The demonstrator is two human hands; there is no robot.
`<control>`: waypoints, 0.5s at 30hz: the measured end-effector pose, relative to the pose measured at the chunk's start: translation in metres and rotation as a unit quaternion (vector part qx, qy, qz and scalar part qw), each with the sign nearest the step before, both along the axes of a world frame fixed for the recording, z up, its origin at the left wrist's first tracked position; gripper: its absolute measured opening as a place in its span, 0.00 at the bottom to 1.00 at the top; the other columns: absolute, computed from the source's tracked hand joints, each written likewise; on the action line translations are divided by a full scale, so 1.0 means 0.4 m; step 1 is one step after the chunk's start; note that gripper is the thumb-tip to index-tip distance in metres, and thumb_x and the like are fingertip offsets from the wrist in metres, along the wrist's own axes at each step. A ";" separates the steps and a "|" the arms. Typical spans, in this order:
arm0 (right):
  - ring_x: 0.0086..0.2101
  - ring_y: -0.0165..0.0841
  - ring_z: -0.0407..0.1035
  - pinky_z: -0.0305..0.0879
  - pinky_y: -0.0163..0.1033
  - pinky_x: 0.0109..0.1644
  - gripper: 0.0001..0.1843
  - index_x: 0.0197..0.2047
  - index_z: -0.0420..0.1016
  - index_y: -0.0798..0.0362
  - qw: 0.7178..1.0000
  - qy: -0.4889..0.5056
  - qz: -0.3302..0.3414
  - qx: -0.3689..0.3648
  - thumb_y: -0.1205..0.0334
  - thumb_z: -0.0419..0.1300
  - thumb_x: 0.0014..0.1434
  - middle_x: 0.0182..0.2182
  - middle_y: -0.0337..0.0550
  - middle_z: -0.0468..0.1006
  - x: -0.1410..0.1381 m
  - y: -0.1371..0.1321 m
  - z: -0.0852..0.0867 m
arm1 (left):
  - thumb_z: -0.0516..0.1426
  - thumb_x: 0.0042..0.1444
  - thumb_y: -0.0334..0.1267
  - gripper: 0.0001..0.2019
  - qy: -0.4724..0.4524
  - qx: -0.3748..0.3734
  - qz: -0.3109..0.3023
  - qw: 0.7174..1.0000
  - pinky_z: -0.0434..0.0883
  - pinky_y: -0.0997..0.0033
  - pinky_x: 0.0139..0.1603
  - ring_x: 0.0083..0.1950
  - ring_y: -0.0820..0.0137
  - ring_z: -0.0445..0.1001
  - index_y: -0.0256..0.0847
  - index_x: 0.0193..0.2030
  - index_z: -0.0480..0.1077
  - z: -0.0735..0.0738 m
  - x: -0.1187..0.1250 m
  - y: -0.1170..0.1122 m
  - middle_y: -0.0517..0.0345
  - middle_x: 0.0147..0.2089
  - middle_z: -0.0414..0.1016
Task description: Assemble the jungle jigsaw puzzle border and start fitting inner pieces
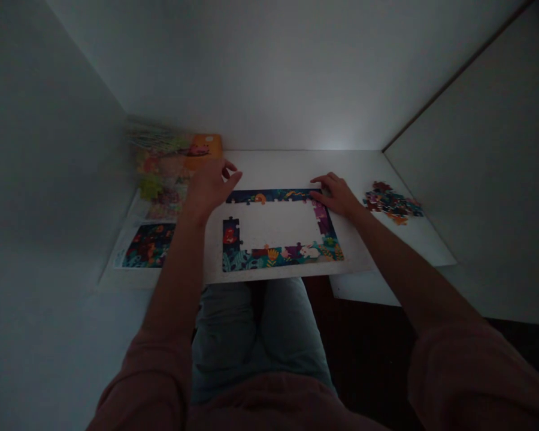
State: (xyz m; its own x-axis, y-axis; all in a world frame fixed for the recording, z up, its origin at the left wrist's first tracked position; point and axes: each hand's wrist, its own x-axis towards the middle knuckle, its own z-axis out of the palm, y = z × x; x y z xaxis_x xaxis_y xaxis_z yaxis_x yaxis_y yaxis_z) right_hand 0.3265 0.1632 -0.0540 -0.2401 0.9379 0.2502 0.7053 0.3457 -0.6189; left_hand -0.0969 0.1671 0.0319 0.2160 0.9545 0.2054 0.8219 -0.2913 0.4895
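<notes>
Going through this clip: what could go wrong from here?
The right hand rests on the corner of the jigsaw border, so pressing or dragging could shift the joined pieces. The loose pieces lie near the edge of the white board and might get knocked off. Dim light may make dark pieces hard to match.
</notes>
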 end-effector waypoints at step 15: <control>0.35 0.47 0.62 0.60 0.55 0.49 0.26 0.33 0.74 0.37 0.996 0.021 -0.040 0.078 0.25 0.68 0.67 0.28 0.40 0.71 -0.034 -0.031 0.015 | 0.60 0.76 0.75 0.50 0.146 -0.068 -0.065 0.985 0.65 0.27 0.90 0.93 0.36 0.60 0.54 0.95 0.61 -0.149 -0.023 -0.457 0.38 0.92 0.63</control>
State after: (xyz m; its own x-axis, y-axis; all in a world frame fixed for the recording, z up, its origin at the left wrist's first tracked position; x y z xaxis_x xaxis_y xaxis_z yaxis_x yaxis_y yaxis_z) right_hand 0.3129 0.1508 -0.0478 -0.1535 0.9026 0.4022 0.7092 0.3840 -0.5912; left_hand -0.1059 -0.0157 -0.0278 0.3689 0.9294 -0.0111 0.8936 -0.3514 0.2794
